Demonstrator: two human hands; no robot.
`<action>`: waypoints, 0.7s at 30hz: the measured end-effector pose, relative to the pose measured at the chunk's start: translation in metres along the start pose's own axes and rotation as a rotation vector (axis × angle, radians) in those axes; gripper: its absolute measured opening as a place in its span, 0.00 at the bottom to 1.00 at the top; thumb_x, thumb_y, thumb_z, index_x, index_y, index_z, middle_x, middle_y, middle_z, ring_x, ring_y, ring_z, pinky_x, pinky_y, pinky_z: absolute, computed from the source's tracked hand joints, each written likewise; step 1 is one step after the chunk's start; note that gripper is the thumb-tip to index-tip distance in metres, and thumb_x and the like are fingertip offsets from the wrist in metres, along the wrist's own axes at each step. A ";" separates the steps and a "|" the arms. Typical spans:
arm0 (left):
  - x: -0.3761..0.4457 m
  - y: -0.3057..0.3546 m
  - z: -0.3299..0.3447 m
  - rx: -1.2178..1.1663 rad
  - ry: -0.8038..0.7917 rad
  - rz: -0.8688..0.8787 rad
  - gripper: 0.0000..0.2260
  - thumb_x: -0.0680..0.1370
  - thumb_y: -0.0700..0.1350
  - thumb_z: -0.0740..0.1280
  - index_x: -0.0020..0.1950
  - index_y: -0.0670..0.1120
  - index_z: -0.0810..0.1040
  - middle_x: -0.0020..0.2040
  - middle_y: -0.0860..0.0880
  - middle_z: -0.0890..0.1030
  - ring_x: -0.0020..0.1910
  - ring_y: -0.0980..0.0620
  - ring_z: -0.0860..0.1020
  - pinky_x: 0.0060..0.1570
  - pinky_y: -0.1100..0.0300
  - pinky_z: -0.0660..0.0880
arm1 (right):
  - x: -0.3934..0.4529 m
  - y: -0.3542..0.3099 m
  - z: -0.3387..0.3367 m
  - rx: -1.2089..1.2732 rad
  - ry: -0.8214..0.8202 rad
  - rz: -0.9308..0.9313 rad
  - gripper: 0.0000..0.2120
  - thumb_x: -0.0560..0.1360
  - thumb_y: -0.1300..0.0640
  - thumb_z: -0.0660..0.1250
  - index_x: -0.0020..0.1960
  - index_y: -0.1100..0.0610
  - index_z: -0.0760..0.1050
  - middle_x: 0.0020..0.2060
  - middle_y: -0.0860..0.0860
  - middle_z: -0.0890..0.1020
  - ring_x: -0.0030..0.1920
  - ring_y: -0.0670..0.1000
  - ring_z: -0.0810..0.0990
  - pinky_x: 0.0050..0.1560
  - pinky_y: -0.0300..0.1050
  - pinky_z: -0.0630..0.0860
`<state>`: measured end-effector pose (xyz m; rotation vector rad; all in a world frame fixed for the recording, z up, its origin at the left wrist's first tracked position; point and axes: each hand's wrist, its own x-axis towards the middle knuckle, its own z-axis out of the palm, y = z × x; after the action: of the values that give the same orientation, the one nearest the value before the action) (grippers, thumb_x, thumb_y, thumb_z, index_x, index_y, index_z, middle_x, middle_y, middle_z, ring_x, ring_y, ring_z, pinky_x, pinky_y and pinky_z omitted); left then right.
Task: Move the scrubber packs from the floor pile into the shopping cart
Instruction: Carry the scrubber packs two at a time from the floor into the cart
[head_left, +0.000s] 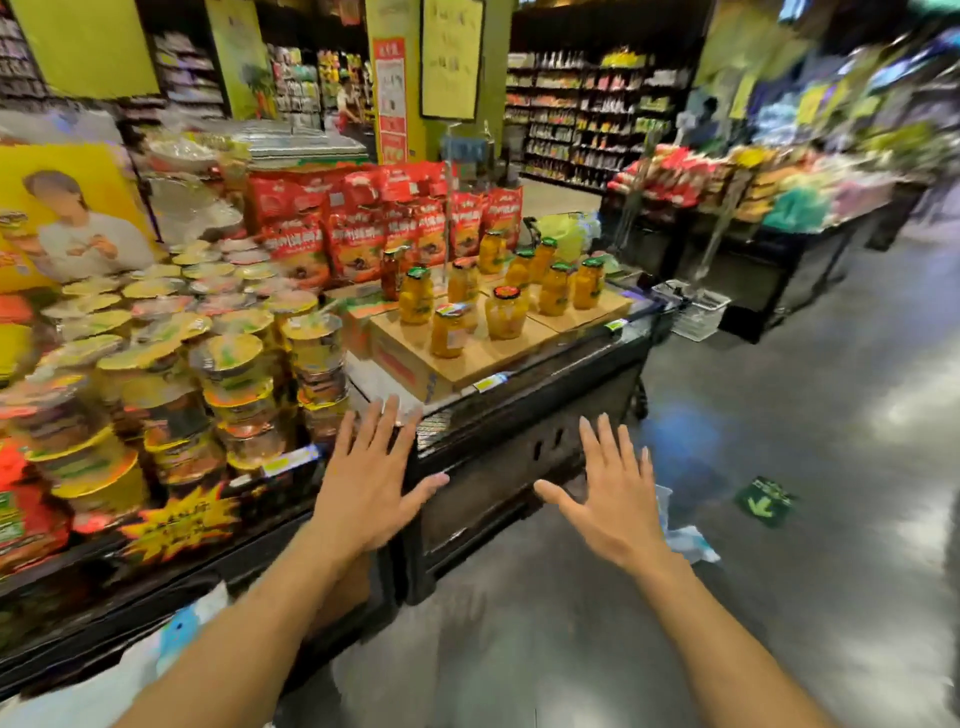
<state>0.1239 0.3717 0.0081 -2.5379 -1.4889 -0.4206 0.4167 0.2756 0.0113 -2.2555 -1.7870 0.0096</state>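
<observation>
Before a black display stand (519, 410) of fruit jars (505, 313), left hand (370, 488) and right hand (612, 496) hover, fingers spread, holding nothing.

Supermarket aisle, stocked shelves (587, 114) at back, promo table w/ jars (501, 312), stacked noodle bowls (228, 358)

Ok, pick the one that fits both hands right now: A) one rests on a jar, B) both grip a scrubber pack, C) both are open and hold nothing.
C: the left hand and right hand are held out with fingers spread, nothing in them.
</observation>
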 end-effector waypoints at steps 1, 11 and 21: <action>0.018 0.018 0.005 -0.005 -0.005 0.052 0.41 0.80 0.74 0.44 0.84 0.49 0.55 0.83 0.41 0.58 0.83 0.41 0.57 0.79 0.38 0.55 | -0.002 0.022 -0.004 0.001 0.011 0.056 0.63 0.60 0.14 0.27 0.85 0.49 0.40 0.84 0.51 0.43 0.84 0.56 0.41 0.82 0.60 0.41; 0.190 0.209 0.068 -0.106 -0.006 0.465 0.39 0.80 0.72 0.52 0.84 0.49 0.56 0.83 0.42 0.58 0.82 0.42 0.57 0.78 0.40 0.52 | -0.015 0.211 -0.044 -0.094 0.100 0.537 0.67 0.55 0.14 0.23 0.85 0.51 0.40 0.84 0.51 0.43 0.84 0.57 0.45 0.82 0.60 0.45; 0.348 0.344 0.132 -0.253 -0.022 0.602 0.40 0.80 0.72 0.50 0.83 0.48 0.60 0.81 0.40 0.64 0.80 0.40 0.63 0.77 0.41 0.50 | 0.070 0.334 -0.065 -0.166 0.120 0.705 0.61 0.60 0.14 0.27 0.84 0.48 0.34 0.84 0.50 0.40 0.84 0.53 0.38 0.82 0.58 0.39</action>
<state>0.6051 0.5288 -0.0056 -3.0126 -0.6381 -0.5040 0.7641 0.2606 0.0155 -2.8119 -0.8874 -0.1403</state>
